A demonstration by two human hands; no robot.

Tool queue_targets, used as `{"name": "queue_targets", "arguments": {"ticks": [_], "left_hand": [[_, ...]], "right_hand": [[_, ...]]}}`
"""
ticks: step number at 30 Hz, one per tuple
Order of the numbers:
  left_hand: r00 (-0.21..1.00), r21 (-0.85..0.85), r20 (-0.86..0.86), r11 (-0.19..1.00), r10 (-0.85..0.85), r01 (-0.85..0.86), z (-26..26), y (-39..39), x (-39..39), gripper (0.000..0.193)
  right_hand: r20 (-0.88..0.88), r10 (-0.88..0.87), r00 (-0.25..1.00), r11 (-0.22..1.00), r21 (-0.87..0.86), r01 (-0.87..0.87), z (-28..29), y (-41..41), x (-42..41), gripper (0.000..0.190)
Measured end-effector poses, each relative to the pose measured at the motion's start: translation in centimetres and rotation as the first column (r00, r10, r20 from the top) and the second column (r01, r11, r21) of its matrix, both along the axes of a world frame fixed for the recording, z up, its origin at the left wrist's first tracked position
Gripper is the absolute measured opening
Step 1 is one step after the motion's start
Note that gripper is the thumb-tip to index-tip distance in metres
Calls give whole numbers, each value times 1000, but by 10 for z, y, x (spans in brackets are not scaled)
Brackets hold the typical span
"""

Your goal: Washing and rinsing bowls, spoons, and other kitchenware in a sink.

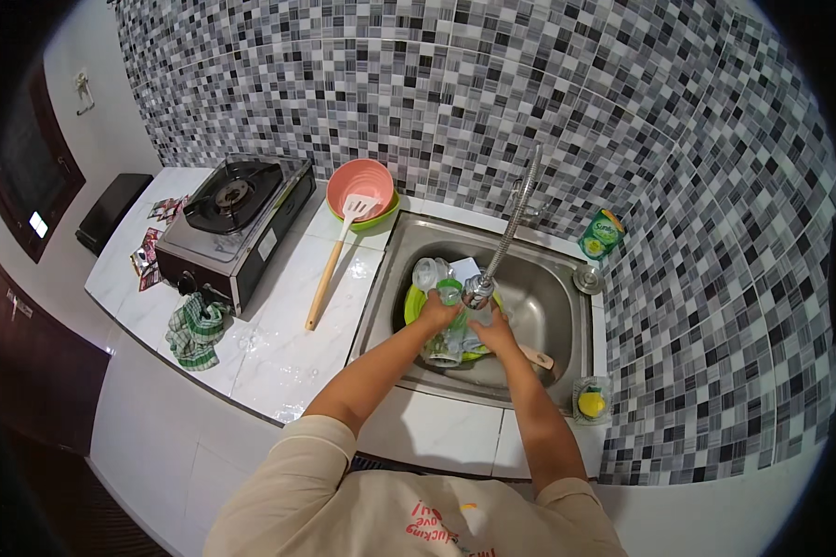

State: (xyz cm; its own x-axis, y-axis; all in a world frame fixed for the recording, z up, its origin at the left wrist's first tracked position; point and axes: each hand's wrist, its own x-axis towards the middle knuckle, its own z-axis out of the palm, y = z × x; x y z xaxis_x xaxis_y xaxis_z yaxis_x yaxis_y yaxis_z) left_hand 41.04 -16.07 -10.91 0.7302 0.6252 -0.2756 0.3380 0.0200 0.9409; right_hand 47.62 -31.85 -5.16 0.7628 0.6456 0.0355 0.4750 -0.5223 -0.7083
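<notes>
Both of my hands are inside the steel sink [540, 313], beneath the end of the flexible metal faucet [507, 240]. My left hand [440, 311] grips a small clear container with a green rim [449, 291]. On the right, my right hand [493, 328] is close under the faucet head, with its fingers spread; whether it touches something clear there is hard to tell. Below the hands, a lime-green bowl [411, 304] holds clear cups and other dishes. A clear plastic cup [426, 273] lies behind my left hand. A wooden handle [536, 357] sticks out to the right.
Left of the sink, a slotted spatula [333, 271] leans on a pink bowl [359, 182] stacked in a green one. Farther left are a gas stove [216, 237] and a checkered cloth [196, 331]. A green soap pouch [601, 235] and a dish with a yellow sponge [591, 404] flank the sink's right side.
</notes>
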Motion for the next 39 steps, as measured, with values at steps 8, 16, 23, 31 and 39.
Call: {"name": "queue_targets", "arguments": {"ticks": [8, 16, 23, 31, 39], "left_hand": [[986, 235, -119, 968, 119, -88, 5, -2, -17, 107], [962, 230, -249, 972, 114, -55, 43, -21, -28, 112], [944, 294, -324, 943, -57, 157, 67, -29, -39, 105], [867, 467, -398, 747, -300, 473, 81, -35, -59, 93], [796, 440, -428, 670, -428, 598, 86, -37, -88, 89]], "right_hand": [[158, -55, 986, 973, -211, 88, 40, -14, -70, 71], [278, -64, 958, 996, 71, 46, 21, -19, -71, 52], [135, -187, 973, 937, 322, 135, 18, -7, -60, 68], [-140, -59, 988, 930, 353, 105, 73, 17, -38, 47], [-156, -27, 987, 776, 620, 119, 101, 27, -64, 40]]}}
